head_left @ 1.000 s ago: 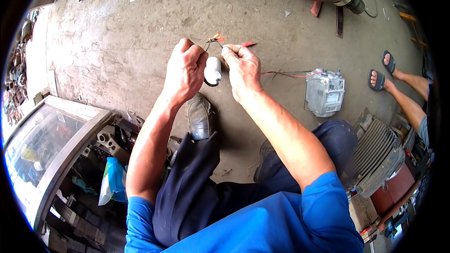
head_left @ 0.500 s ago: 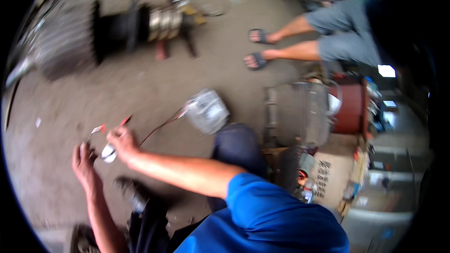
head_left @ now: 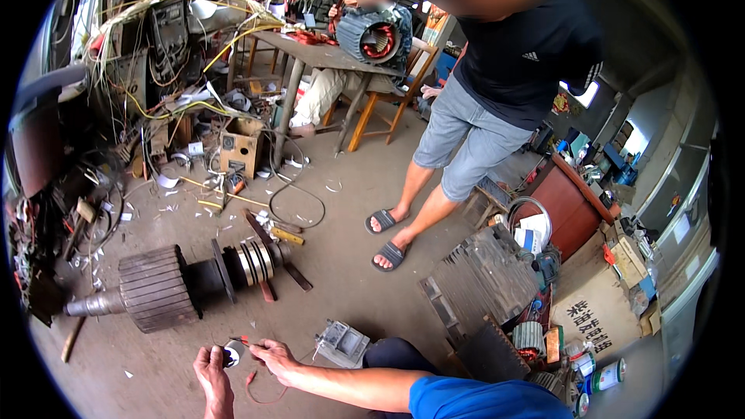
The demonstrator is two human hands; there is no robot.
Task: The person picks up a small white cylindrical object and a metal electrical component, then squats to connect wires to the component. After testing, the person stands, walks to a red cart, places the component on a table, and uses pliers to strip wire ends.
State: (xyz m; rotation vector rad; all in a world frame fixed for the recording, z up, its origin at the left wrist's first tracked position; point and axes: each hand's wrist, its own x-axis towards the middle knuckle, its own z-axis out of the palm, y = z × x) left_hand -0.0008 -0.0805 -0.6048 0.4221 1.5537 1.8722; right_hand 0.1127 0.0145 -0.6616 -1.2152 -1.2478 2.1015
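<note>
My left hand (head_left: 213,374) is closed, its fingertips at the edge of a small round white-and-dark piece (head_left: 233,354). My right hand (head_left: 273,360) is beside it, fingers pinched at a red-tipped clip lead (head_left: 244,340). The piece hangs in the air between my hands; its kind is too small to make out. Below them, a second red clip (head_left: 251,377) dangles on a thin red wire. On the floor, right of my hands, lies a grey metal box (head_left: 342,344), partly behind my right forearm and knee.
A large rotor (head_left: 159,287) lies at the left. Facing me stands a person in sandals (head_left: 388,256); another sits behind a stator (head_left: 369,37) on a table (head_left: 306,50). A ribbed motor housing (head_left: 485,275) and cartons (head_left: 590,310) are at the right. Tangled wires (head_left: 155,101) fill the far left.
My view has swung up and turned, bringing the table and far clutter into sight. The hands stay close together, the round piece between them; the second red clip now hangs below.
</note>
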